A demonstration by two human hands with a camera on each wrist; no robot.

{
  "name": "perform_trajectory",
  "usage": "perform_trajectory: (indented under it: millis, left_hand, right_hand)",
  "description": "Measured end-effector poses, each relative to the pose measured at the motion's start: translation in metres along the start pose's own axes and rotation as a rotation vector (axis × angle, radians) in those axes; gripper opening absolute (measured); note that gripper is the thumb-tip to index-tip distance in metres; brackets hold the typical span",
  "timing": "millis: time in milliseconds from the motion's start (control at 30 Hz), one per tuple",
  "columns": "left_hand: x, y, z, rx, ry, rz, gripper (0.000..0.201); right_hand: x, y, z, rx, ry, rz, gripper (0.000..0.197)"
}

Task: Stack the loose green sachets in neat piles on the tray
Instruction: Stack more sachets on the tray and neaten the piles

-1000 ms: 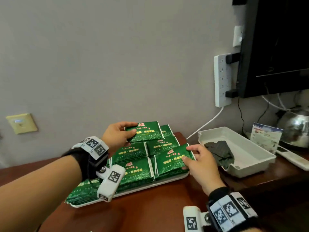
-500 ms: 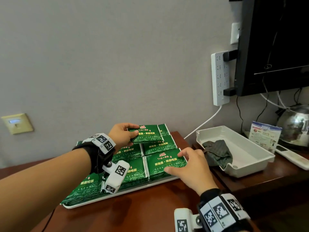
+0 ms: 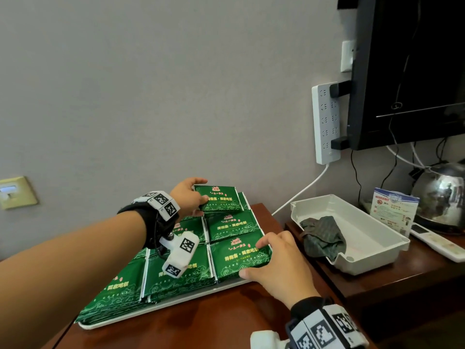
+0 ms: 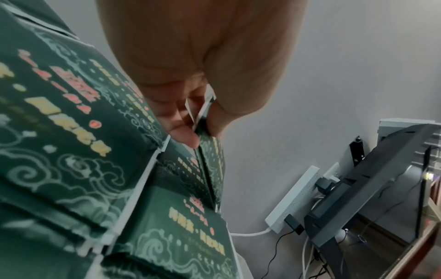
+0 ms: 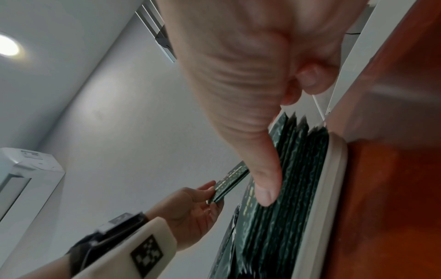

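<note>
A flat white tray [image 3: 161, 304] on the brown table carries several piles of green sachets. My left hand [image 3: 202, 190] pinches a thin stack of sachets [image 3: 219, 199] by its left edge, tilted just above the far pile; the left wrist view shows thumb and fingers [image 4: 186, 132] clamped on those edges [image 4: 203, 105]. My right hand [image 3: 251, 259] grips the near right pile [image 3: 236, 260] at its front right corner. Its thumb [image 5: 264, 181] presses against the pile's stacked edges beside the tray rim [image 5: 331, 188], and its fingers curl over the top.
Right of the tray, on a lower table, a deep white bin [image 3: 372, 250] holds a dark cloth [image 3: 324, 238]. Behind it stand a card [image 3: 395, 210], a steel kettle [image 3: 442, 197] and a remote [image 3: 437, 244]. A power strip [image 3: 325, 122] and TV [image 3: 415, 71] hang above.
My right hand slid from the right edge of the near right pile to its front corner, and that pile now sits squarer on the tray. The left hand still holds its sachets.
</note>
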State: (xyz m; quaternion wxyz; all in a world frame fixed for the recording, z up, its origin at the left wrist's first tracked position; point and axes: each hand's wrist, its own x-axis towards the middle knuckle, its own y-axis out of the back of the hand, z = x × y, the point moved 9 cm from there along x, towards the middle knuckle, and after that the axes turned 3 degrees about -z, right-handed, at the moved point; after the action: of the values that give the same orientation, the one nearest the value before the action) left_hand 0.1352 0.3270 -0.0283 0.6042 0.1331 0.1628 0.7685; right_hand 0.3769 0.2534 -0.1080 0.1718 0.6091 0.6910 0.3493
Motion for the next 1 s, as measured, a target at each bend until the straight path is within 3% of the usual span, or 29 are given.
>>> perform_trajectory:
  millis: [200,600,900,1000]
  left_hand:
    - [0.017,-0.005,-0.002,0.093,-0.001,-0.011,0.047]
    - [0.033,-0.009,0.001,0.557,-0.078,-0.081,0.048]
    - [0.034,-0.005,0.006,0.911,-0.127,0.033,0.059]
    - [0.033,-0.011,0.014,0.956,-0.201,-0.011,0.055]
  right_hand:
    - [0.001,-0.007,-0.002,-0.054,0.023,-0.016,0.060]
    - [0.003,-0.012,0.002,-0.028,0.011,-0.014,0.059]
    - [0.002,-0.012,0.000,-0.028,0.014,-0.006,0.059]
    - [0.002,-0.011,-0.001,-0.028,0.016,-0.003,0.058]
